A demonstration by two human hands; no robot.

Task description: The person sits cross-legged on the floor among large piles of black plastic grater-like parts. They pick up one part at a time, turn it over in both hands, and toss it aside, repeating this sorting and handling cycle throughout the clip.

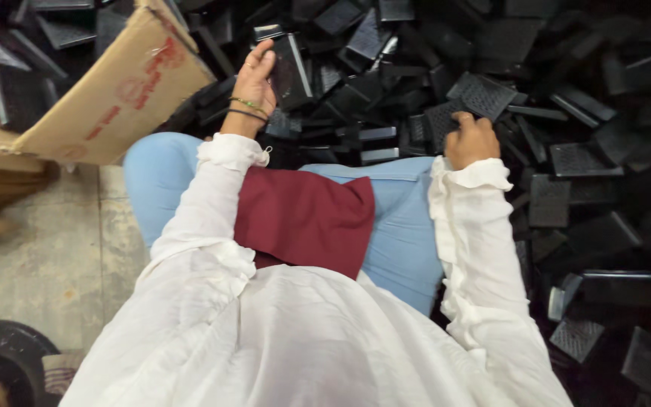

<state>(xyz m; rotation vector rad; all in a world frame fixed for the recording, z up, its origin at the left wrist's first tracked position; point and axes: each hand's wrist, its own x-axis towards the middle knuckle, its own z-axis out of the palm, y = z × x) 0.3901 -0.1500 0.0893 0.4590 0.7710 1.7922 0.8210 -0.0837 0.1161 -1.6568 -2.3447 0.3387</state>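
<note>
Left hand [254,79]: fingers wrapped around a flat, rectangular black plastic piece [289,66], glossy on its face, held upright above the heap, thumb along its near edge. Thin green and black bands circle the wrist.

Right hand [472,139]: fingers curled down and gripping a second black piece [440,120] with a fine grid texture on its surface; this one lies on the heap, just past the right knee.

Heap of black plastic pieces [566,151]: fills the upper and right part of the view. Pieces are shallow, tray-like rectangles with raised rims, some grid-patterned, some smooth and shiny, lying at all angles and overlapping.

Cardboard box [107,98]: tan, matte, tilted, upper left, with more black pieces inside; it sits just left of the left hand.

Clothing: white, crinkled fabric sleeves with ruffled cuffs; dark red cloth [303,218] across the lap over light blue trousers.

Floor [47,256]: bare, stained grey concrete at lower left.
</note>
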